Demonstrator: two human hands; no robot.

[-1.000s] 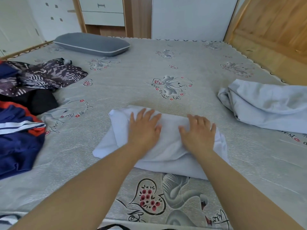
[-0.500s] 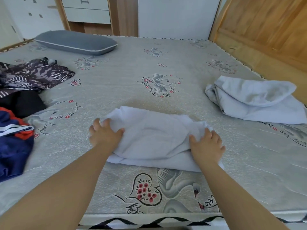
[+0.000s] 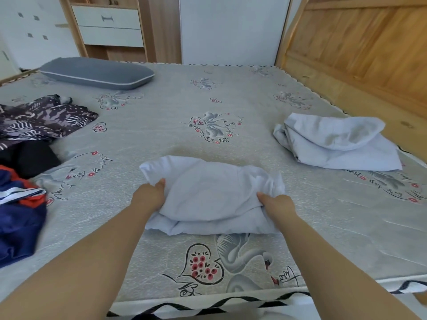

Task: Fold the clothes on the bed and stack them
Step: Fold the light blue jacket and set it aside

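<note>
A folded pale blue garment [image 3: 208, 192] lies on the bed [image 3: 161, 135] near its front edge. My left hand [image 3: 150, 197] grips its left side, thumb on top and fingers tucked under the cloth. My right hand [image 3: 277, 204] grips the right side the same way. A second pale blue garment [image 3: 335, 142], loosely folded, lies to the right near the wooden frame. Unfolded clothes sit at the left: a dark patterned piece [image 3: 41, 118], a black one [image 3: 30, 155] and a navy piece with orange and white stripes [image 3: 18, 215].
A grey pillow [image 3: 97, 73] lies at the far left of the bed. A wooden bed frame [image 3: 358, 77] runs along the right side. Drawers [image 3: 108, 26] and a white cabinet [image 3: 231, 28] stand behind the bed.
My hands went from pressing flat on top of the garment to its two sides, and now grip it with the fingers underneath. The view has shifted slightly.
</note>
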